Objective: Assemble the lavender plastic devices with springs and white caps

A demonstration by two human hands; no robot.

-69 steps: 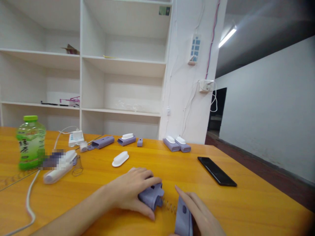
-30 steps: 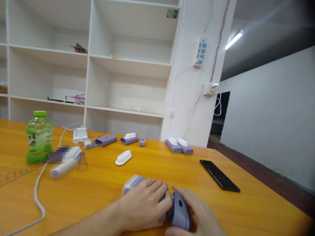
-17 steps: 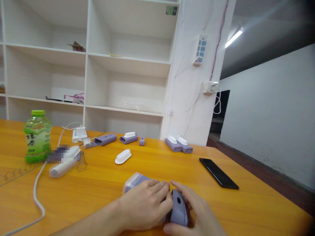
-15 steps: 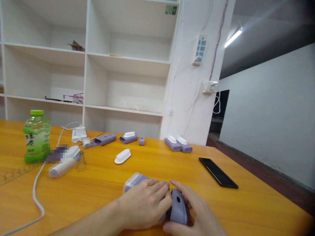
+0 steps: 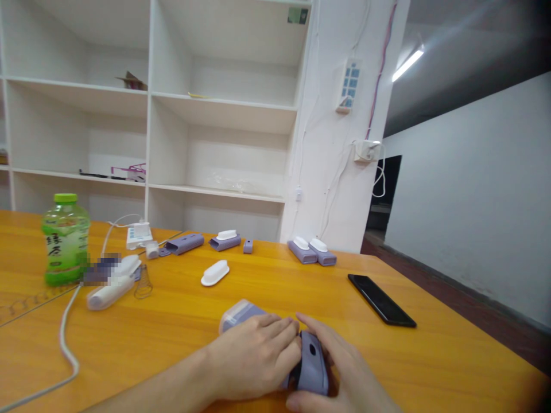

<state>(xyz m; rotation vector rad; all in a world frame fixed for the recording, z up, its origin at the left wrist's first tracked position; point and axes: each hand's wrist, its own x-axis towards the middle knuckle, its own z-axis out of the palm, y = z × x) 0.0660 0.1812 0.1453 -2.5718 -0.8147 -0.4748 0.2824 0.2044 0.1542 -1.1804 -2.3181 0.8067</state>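
Note:
My left hand (image 5: 262,358) is closed over a purple device body with a clear end cover (image 5: 241,312), low on the table near me. Much of that body is hidden under the hand. My right hand (image 5: 344,373) grips a purple end piece (image 5: 313,364) with a dark oval hole, its thumb in front and its fingers behind. The end piece sits against the right end of the body, and a dark gap shows between the two. A loose white oval cap (image 5: 215,273) lies farther back on the table.
Several purple housings (image 5: 185,244) stand along the table's back edge, some with white caps (image 5: 318,245). A black phone (image 5: 381,300) lies at right. At left are a green bottle (image 5: 65,241), a white cable (image 5: 69,355), a wire coil (image 5: 143,284) and a clear-covered white part (image 5: 109,292).
The clear-covered end has shifted slightly to the right. Both hands keep nearly the same grip, and the gap at the end piece looks much the same.

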